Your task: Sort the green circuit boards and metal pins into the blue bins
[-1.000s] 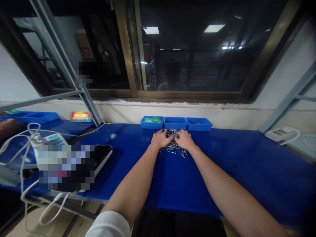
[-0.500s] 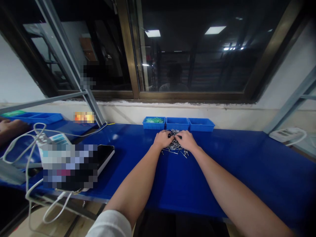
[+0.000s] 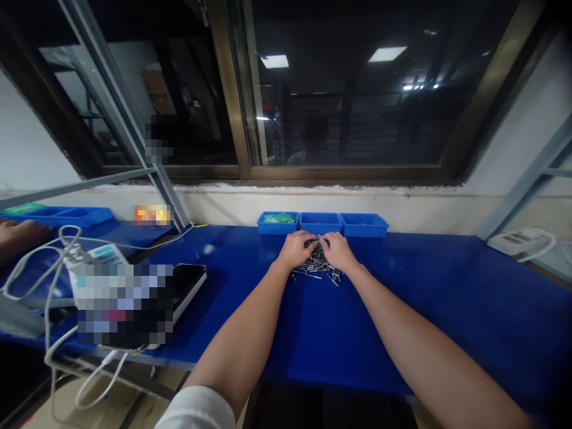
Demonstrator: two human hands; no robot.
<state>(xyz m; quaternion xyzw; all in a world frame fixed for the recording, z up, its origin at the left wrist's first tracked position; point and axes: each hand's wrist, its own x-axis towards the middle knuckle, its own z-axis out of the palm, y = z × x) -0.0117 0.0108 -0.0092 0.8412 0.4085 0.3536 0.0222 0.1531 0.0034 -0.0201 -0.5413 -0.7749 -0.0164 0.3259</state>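
Near the centre of the frame, a loose pile of metal pins [image 3: 316, 266] lies on the blue table [image 3: 322, 333], between and slightly below the two hands. The left hand [image 3: 295, 249] is at the pile's left edge and the right hand [image 3: 338, 250] at its right edge, both with curled fingers, the fingertips turned inward towards each other over the top of the pile. A small dark piece [image 3: 308, 243] shows between the thumb and fingers of the left hand; it is too small to tell what it is or whether the hand grips it firmly. The right hand's thumb and fingers are drawn close together beside it, and I cannot tell whether they pinch a pin. A few pins stick out towards the lower edge of the pile, below the hands.

Just above the hands, three blue trays stand side by side along the wall: the left tray [image 3: 277, 229] holds green bits [image 3: 279, 218], with the middle tray [image 3: 319, 223] and the right tray [image 3: 364, 226] next to it. At the left of the frame, well apart from the pins, a phone [image 3: 190, 277] lies near a looped white cable [image 3: 47, 333]. Another person's hand [image 3: 20, 235] shows at the far left edge.
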